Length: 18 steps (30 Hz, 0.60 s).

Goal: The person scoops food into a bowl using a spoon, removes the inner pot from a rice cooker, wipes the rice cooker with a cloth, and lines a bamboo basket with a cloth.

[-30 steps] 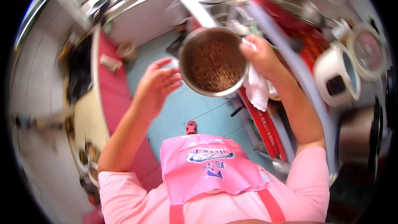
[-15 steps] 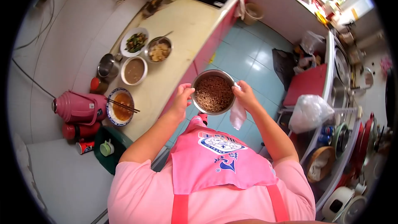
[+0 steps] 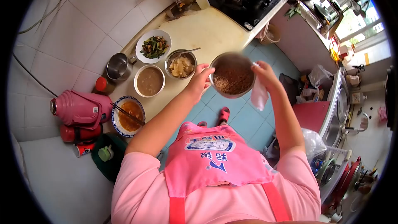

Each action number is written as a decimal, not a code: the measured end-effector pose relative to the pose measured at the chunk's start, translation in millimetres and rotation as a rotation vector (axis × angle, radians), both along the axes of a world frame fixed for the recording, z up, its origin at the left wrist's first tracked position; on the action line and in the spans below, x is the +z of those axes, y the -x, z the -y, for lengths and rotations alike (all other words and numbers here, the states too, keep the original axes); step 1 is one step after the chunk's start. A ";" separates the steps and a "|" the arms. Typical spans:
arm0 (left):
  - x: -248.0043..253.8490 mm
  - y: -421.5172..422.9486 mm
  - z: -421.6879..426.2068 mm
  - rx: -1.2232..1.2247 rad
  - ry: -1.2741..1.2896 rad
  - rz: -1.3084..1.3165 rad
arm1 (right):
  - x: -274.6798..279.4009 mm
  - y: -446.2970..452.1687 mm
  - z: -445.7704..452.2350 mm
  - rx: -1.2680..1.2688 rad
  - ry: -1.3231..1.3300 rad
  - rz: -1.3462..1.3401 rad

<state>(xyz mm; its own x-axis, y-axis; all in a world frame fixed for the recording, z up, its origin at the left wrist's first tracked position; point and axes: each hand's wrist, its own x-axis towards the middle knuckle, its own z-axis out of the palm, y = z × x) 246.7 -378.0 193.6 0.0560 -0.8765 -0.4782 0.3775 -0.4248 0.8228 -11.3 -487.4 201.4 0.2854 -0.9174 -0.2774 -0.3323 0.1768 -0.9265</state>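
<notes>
Your left hand (image 3: 200, 84) is gripping the metal pot (image 3: 232, 60) by its rim; your right hand (image 3: 266, 76) is clamping the opposite side with white cloth (image 3: 260, 95). The metal bowl (image 3: 167, 68) is sitting beside your left.

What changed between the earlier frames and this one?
The left hand, off the pot at first, now holds its rim. The pot has swung toward the counter with the dishes. The right hand still grips it with the white cloth; brown contents remain inside.

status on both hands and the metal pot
Both hands on metal pot, cloth at right. Pot held up, brown contents inside. Counter ahead-left holds bowls, plate.
</notes>
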 end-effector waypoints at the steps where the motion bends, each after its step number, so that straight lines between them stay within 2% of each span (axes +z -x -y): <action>1: 3.1 2.1 20.9 0.007 -0.005 0.005 | 5.3 0.7 24.1 0.027 0.029 -0.027; 5: 9.5 -2.7 96.7 0.137 -0.001 0.018 | 15.9 -23.5 119.2 0.089 0.122 -0.014; 6: 13.1 -7.6 113.7 0.186 -0.003 0.046 | 21.4 -36.1 139.5 0.092 0.155 -0.097; 8: 17.9 -20.7 141.9 0.287 0.021 0.134 | 5.0 -63.9 185.4 0.124 0.184 -0.021; 11: -8.1 -62.4 185.5 0.413 0.043 0.102 | -29.9 -119.6 242.7 0.216 0.132 0.049; 14: -30.3 -97.8 199.2 0.556 0.007 0.394 | -56.7 -169.4 268.6 0.379 0.141 -0.061; 15: -48.2 -108.8 202.8 0.624 -0.036 0.466 | -62.5 -184.9 271.7 0.415 0.145 -0.082; 16: -95.7 -128.5 209.8 0.707 0.075 0.467 | -74.2 -200.7 274.8 0.424 0.090 -0.054; 18: -164.8 -166.9 214.3 0.736 0.054 0.417 | -112.1 -230.2 285.4 0.466 0.021 -0.008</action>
